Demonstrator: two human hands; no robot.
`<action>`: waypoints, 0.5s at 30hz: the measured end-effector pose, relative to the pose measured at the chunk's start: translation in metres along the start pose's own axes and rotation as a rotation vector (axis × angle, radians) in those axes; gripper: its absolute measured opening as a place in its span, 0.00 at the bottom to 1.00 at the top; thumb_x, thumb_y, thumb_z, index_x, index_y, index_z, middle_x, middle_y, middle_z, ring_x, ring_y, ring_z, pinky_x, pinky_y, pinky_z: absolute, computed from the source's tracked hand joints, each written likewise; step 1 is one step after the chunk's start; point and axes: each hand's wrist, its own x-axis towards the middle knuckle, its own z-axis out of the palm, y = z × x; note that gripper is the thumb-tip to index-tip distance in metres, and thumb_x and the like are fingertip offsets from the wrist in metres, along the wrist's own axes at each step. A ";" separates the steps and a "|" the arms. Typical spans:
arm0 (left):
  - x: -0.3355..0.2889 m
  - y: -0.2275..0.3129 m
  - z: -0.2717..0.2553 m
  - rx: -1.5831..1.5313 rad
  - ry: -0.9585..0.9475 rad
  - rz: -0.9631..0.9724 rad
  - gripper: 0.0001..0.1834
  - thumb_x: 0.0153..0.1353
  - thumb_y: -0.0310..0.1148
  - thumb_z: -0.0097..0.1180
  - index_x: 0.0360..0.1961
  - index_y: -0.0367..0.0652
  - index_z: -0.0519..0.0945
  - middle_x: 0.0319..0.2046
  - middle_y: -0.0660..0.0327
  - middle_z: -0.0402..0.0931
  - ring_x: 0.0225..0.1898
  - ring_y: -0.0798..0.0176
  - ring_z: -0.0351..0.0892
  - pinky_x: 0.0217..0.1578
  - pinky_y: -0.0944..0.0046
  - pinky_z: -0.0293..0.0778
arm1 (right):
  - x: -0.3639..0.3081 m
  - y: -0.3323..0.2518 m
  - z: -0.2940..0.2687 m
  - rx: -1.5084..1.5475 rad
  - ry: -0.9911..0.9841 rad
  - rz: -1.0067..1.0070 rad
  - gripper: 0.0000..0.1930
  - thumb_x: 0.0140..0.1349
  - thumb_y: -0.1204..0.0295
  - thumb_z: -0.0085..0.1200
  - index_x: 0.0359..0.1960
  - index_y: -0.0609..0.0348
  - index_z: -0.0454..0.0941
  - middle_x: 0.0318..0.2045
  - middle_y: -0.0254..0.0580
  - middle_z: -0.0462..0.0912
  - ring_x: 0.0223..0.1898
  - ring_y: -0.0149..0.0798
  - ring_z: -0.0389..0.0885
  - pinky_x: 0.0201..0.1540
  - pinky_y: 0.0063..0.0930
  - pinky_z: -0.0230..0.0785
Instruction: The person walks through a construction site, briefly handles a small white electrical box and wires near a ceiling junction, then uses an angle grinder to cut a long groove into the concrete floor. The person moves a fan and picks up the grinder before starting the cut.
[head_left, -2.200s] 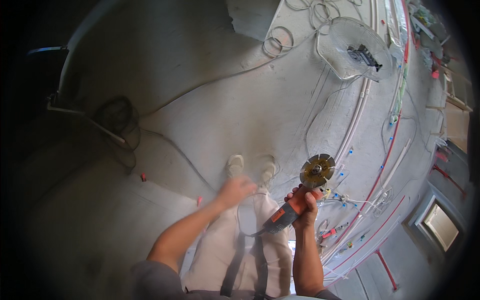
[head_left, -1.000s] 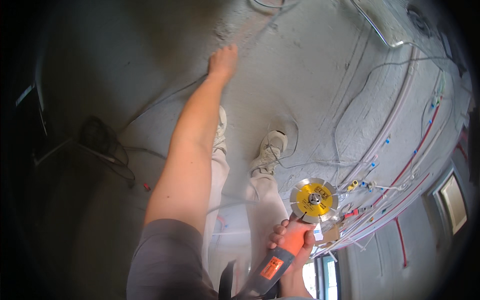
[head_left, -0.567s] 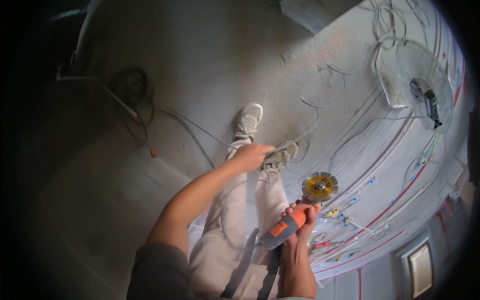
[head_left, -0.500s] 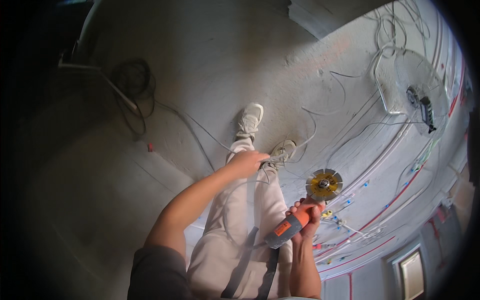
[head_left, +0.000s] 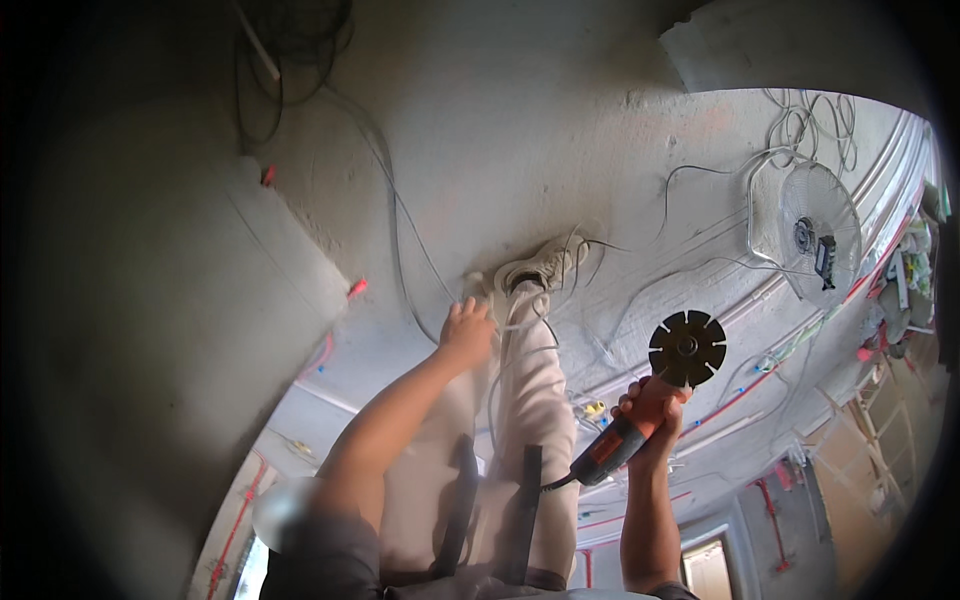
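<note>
My right hand (head_left: 655, 420) is wrapped round the orange and dark grey body of an angle grinder (head_left: 618, 440), just below its head. The slotted cutting disc (head_left: 687, 347) points up and away from me, with no guard seen around it. A dark cord leaves the grinder's rear end near my trousers. Over my lower leg, my left hand (head_left: 468, 335) has its fingers curled at a grey cable (head_left: 425, 243), which reaches it from the upper left. Loops of cable (head_left: 545, 347) hang beside that hand, across my leg and shoe. The grip itself is partly hidden.
At the right, a fan with a wire cage (head_left: 815, 235) lies near coiled cable (head_left: 800, 120). White and red conduits (head_left: 745, 405) run along the floor. A dark cable coil (head_left: 290, 50) lies far left. Red pieces (head_left: 357, 289) mark a concrete edge at left.
My left hand has moved left, drawing away from the cable bunch near my shoe. The grinder has risen up and right, its disc face now dark. My feet and view have shifted.
</note>
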 end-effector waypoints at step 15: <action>-0.115 -0.058 0.125 -0.045 0.112 -0.207 0.16 0.61 0.30 0.55 0.50 0.52 0.85 0.59 0.47 0.74 0.62 0.40 0.70 0.66 0.36 0.62 | -0.065 -0.003 -0.011 -0.432 -0.107 0.080 0.34 0.51 0.51 0.68 0.52 0.64 0.74 0.37 0.47 0.82 0.36 0.44 0.85 0.41 0.39 0.80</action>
